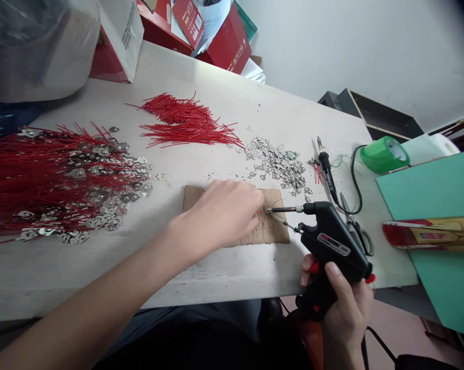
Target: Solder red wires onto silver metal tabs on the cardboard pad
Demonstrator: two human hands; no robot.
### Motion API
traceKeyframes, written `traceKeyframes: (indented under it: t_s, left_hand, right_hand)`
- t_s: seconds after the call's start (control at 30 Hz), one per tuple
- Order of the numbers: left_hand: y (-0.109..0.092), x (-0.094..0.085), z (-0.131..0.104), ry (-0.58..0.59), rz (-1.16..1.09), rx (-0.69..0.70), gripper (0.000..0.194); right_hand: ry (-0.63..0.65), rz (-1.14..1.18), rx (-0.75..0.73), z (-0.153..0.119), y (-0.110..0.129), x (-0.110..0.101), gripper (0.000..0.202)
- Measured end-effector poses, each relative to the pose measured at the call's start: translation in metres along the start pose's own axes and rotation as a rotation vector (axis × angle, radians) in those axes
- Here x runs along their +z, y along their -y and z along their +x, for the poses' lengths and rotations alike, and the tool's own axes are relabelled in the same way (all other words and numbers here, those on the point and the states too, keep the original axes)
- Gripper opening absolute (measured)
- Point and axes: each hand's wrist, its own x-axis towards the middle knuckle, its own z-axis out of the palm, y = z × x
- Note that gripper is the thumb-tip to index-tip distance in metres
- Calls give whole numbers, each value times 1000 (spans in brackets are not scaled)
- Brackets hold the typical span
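My right hand (345, 298) is wrapped round the grip of a black soldering gun (330, 246) with a red trigger. Its hot tip and solder feed tube point left and meet at a small metal terminal (269, 211). My left hand (232, 208) is closed over a piece of cardboard (274, 231), its fingers pinching a red wire (260, 211) whose end lies at that terminal. The fingertips are mostly hidden behind the back of the hand. Beyond the cardboard lies a pile of loose metal terminals (278, 164).
Red wires (189, 121) lie at the back. Wires with terminals attached (81, 174) are heaped at left. To the right are a pen-shaped soldering iron (326, 169), scissors (359, 234), green tape (384, 154) and a green board (440, 190). Boxes (228, 38) stand along the far edge.
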Motion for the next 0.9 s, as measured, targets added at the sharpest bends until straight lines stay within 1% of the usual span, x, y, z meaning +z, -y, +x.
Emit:
traceKeyframes:
  t_s: [0.17,0.5,0.7,0.9]
  left_hand:
    - [0,-1,0,10,-3,-6,17]
    - [-2,-4,0,27,3,-15,18]
    - [-1,-2,0,7,7,2,17]
    - [-1,-2,0,30,4,-6,16]
  right_hand:
    - [-76,-38,-18,0,-4,-2,27]
    - [-80,-13,-85,2,-9,-2,26]
    - [-94,0,-83,1,-8,0,25]
    - [-96,4,-91,1,-6,2,25]
